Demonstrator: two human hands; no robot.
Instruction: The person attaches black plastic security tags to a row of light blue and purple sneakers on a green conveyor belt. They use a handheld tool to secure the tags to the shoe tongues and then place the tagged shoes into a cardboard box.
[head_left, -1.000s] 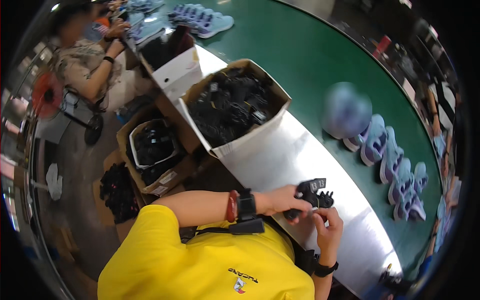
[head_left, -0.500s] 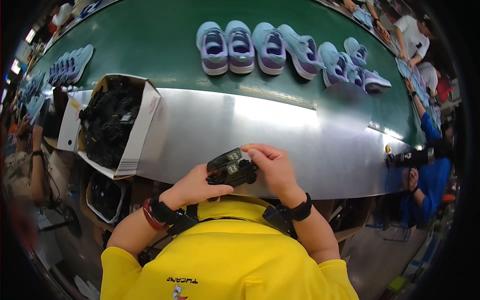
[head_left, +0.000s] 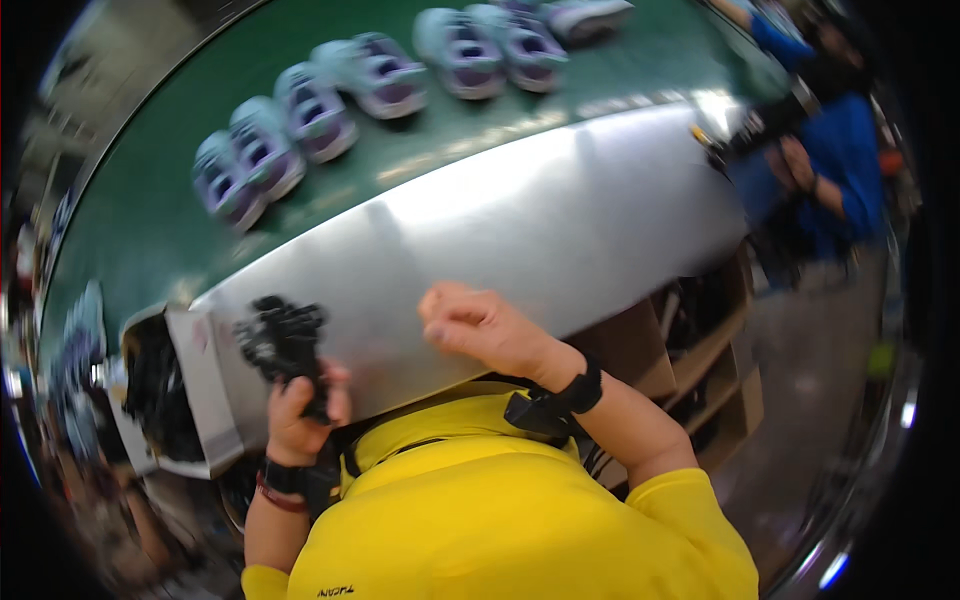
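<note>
My left hand (head_left: 298,428) grips a bundle of small black plastic-looking pieces (head_left: 283,335), held upright over the near left part of the metal ledge. Motion blurs the bundle, so its exact kind is unclear. My right hand (head_left: 485,325) is apart from it, above the middle of the ledge, with the fingers curled closed. Whatever those fingers hold, if anything, is hidden. Just left of my left hand stands an open white cardboard box (head_left: 203,385) with a heap of black pieces (head_left: 160,385) inside.
Light blue and purple shoes (head_left: 458,55) stand in a row on the green table (head_left: 360,165) beyond the metal ledge (head_left: 560,200). Cardboard compartments (head_left: 715,400) sit under the ledge. At the right is a person in blue (head_left: 850,170); a black bottle-like object (head_left: 765,125) is close by.
The view has swung to the right. My hands have moved apart; the left carries the black bundle away toward the box, and the right has left the bundle with its fingers curled.
</note>
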